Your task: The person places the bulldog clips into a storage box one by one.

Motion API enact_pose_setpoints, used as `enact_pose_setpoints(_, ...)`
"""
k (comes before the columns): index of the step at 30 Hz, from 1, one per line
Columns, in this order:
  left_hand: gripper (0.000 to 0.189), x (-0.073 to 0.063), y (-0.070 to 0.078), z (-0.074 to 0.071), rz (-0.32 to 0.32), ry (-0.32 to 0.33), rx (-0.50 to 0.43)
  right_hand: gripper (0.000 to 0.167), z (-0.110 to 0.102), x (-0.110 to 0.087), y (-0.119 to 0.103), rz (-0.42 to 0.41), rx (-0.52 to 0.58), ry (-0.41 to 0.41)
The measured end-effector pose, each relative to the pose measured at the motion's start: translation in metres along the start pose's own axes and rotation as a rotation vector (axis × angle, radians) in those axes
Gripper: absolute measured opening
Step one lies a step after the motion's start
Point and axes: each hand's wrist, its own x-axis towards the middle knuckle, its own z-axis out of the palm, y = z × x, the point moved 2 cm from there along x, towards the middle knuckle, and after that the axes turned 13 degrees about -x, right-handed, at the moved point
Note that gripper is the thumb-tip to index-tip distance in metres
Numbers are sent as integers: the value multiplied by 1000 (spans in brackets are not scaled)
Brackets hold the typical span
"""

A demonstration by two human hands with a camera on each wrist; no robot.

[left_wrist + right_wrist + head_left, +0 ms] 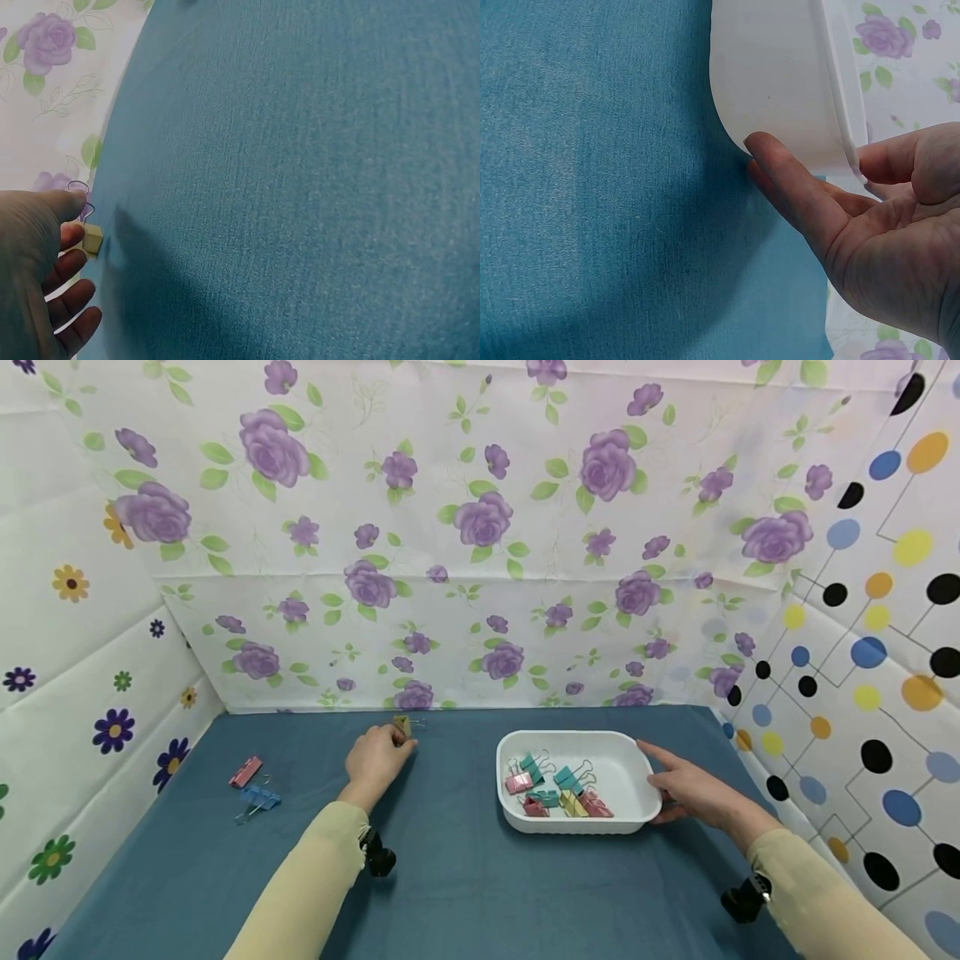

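Observation:
At the back of the table, a yellow binder clip (402, 724) has its wire handles pointing right. My left hand (377, 762) pinches it, with thumb and forefinger at the wire handle in the left wrist view while the other fingers hang loosely spread. A white plastic tray (630, 777) stands right of centre, holding several teal, pink, red and yellow binder clips (573, 803) bunched toward its left and front. My right hand (693, 789) grips the tray's right end. In the right wrist view, its thumb (780, 165) lies on the outer wall and another finger meets the rim.
On the left of the blue cloth-covered table (450, 893) lie a pink binder clip (246, 772) and a blue binder clip (260, 797), close together. Flower-patterned sheets (480, 610) stand up at the back and left, and a dotted sheet (870, 693) at the right.

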Motion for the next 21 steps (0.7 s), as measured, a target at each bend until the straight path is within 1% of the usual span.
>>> enact_pose_setpoints(10,33,3,-1,3,-38,-2,11,71,1,0,-1,9,-1,-1)
enact_pose_setpoints(17,36,6,-2,5,-44,-4,18,71,0,0,-1,9,2,-5)
enact_pose_setpoints(21,33,7,-2,5,-44,-10,21,70,0,0,-1,9,8,-5)
